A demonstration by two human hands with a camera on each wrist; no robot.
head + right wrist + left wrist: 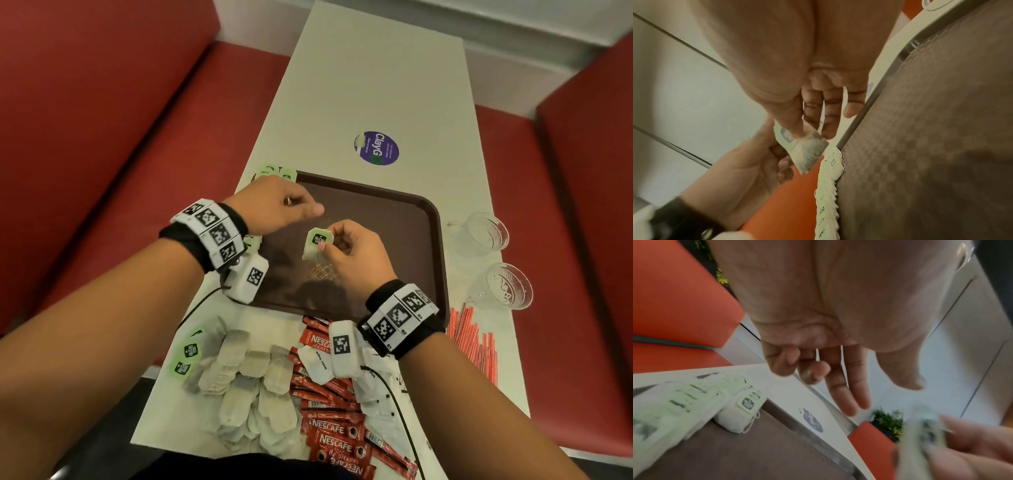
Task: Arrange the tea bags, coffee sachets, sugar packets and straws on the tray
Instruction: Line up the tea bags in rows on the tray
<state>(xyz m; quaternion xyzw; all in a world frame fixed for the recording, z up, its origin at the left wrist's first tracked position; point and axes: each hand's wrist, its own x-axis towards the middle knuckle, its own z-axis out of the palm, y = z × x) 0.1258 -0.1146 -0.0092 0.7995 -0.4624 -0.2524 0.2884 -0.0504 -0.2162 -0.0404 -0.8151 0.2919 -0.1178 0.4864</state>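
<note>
right hand (349, 250) pinches one tea bag (317, 245) between thumb and fingertips, held above the middle of the brown tray (394, 219), not touching it. left hand (281, 209) hovers just beside it with nothing in it, two fingers out straight, the others loosely curled.

risks, judged: the bag hangs from a light pinch near its green tag, so it could swing or slip and land crooked mid-tray instead of joining the row. string could snag on the fingers at release. the left wrist unit sits close over the row of tea bags (828, 186), so a careless sweep could knock the row over.

containers: the tray carries only that row of tea bags, overlapped along its left edge; the rest of its floor is bare. two glass cups (479, 236) stand off the tray to the right, seemingly with nothing in them.

loose tea bags (253, 377), coffee sachets (332, 435), sugar packets (317, 363) and straws (472, 339) lie on the table (376, 85), near side of the tray.
</note>
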